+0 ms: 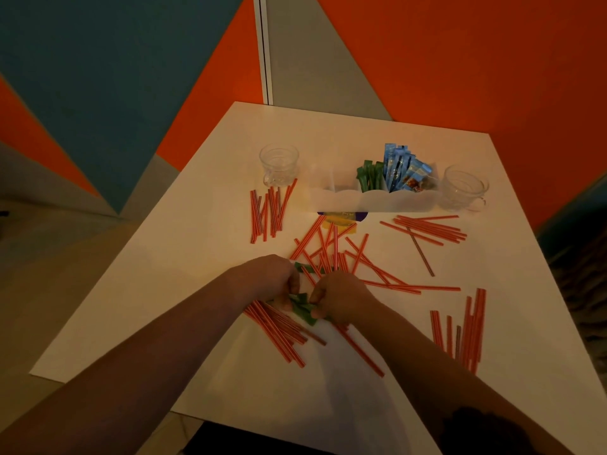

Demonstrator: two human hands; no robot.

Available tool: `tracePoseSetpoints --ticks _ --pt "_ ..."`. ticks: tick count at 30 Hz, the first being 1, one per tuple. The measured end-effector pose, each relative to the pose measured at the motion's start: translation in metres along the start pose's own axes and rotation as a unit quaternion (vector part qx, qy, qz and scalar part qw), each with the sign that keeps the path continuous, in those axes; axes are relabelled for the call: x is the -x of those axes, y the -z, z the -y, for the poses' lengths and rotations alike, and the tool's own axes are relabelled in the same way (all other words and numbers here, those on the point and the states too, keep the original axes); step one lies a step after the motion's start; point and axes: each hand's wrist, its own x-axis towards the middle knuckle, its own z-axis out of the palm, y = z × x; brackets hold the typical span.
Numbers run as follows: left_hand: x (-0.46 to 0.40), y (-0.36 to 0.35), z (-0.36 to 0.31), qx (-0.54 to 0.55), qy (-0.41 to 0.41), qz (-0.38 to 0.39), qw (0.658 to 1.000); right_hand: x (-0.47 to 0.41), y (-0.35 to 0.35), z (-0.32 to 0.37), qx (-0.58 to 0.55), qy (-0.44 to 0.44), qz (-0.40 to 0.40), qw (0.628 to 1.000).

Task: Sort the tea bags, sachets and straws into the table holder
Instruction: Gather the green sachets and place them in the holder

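While both hands meet near the front middle of the bench (pixel 203 198), left hand (pixel 269 280) closed, pinching one end of a bunch of green sachets (pixel 303 307); right hand (pixel 341 295) closed on the other end, fingers curled round it. Bunch held just above a fan of red straws (pixel 279 333), touching or barely clear, cannot tell. One more green sachet (pixel 303 267) lying just behind the hands among crossed straws.

Holder (pixel 371 200) at the far side between two glass cups (pixel 279 165), well apart from the hands. Green sachets upright in a middle slot (pixel 369 178), blue packets (pixel 399 169) in the slot to the right, left slot looks empty. Yellow-purple packet (pixel 341 218) flat just in front of the holder.

Step in hand, by judgement: gathering loose greens. Best to square the ends so the bunch stands together, keep straws out of the pinch, pass to one hand, grab the stray, then drop upright beside the greens already in. Risk: loose sachets slipping, straws dragged along.
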Motion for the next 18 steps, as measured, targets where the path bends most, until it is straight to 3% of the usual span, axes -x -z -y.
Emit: tracePoseSetpoints --ticks 8,13,18 --pt "-0.003 0.015 0.012 0.018 0.001 0.023 1.0 0.002 0.028 -0.01 -0.032 0.01 0.024 0.999" --pt "0.002 0.027 0.027 0.056 0.003 -0.002 0.998 -0.013 0.037 -0.004 -0.147 0.019 -0.068 0.987" --pt "0.01 0.033 0.038 0.1 0.003 -0.035 0.994 -0.033 0.036 0.01 -0.069 0.047 -0.147 0.986"
